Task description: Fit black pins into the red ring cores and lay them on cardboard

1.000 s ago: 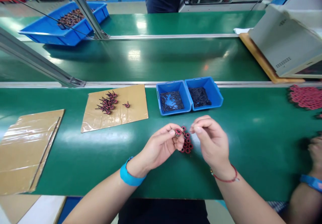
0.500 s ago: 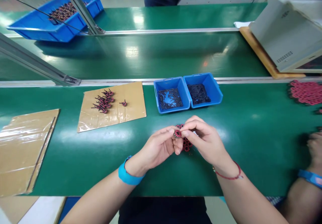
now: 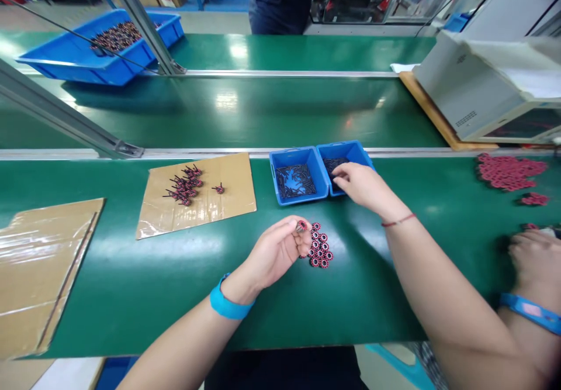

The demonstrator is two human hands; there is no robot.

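Note:
My left hand [image 3: 280, 247] pinches a small red-and-black motor stator [image 3: 301, 225] between thumb and fingers, above the green bench. Just right of it, a cluster of similar stators [image 3: 322, 247] lies flat on the bench. My right hand [image 3: 359, 182] reaches over the right blue bin [image 3: 362, 151]; thumb and index fingertip look slightly apart, close to the thin black tube-like pieces [image 3: 332, 164] inside. The other fingers are partly hidden. Beside it, the left blue bin [image 3: 280, 198] holds more short black pieces [image 3: 295, 180], spread thinly over its floor.
Stators with black stems [image 3: 184, 186] stand on a cardboard sheet [image 3: 234, 171]. Another cardboard sheet [image 3: 44, 261] lies far left. At right are a pile of red stators [image 3: 508, 171] and another person's hand [image 3: 534, 261]. A metal post [image 3: 56, 106] rises at left; a grey machine [image 3: 477, 95] stands back right.
My right hand has left the stator and moved up and right to the right bin. My left hand still holds the stator. The view has tilted up slightly, and the stator cluster is uncovered.

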